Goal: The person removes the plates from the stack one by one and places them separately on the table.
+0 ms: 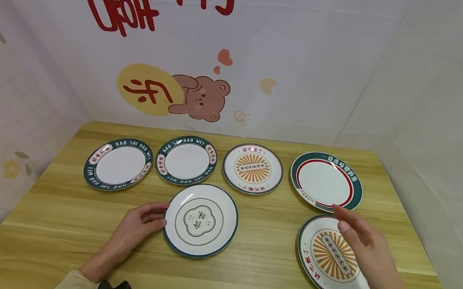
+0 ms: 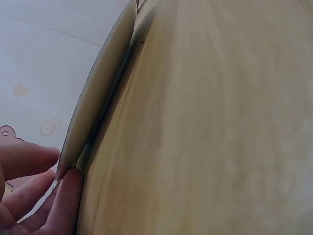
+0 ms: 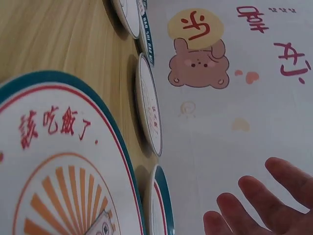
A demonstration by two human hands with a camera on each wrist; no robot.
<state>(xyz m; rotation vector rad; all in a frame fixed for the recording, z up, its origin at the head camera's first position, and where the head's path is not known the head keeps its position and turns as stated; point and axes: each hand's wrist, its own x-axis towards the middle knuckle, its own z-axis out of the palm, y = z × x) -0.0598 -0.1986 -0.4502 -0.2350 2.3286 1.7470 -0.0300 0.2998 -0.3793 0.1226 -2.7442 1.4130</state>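
Observation:
My left hand is at the left edge of a white plate with a thin blue rim and a green flower-shaped emblem. In the left wrist view, the thumb and fingers pinch that plate's rim close to the tabletop. Over on the right, my right hand hovers above stacked plates, its fingers loosely extended and holding nothing. The top plate of this stack bears an orange sunburst and red lettering. Part of the stack is hidden behind the hand and wrist.
Along the back stand two green-rimmed lettered plates, a sunburst plate and a green-and-red-rimmed plate. Behind the wooden table hangs a white backdrop with a printed bear.

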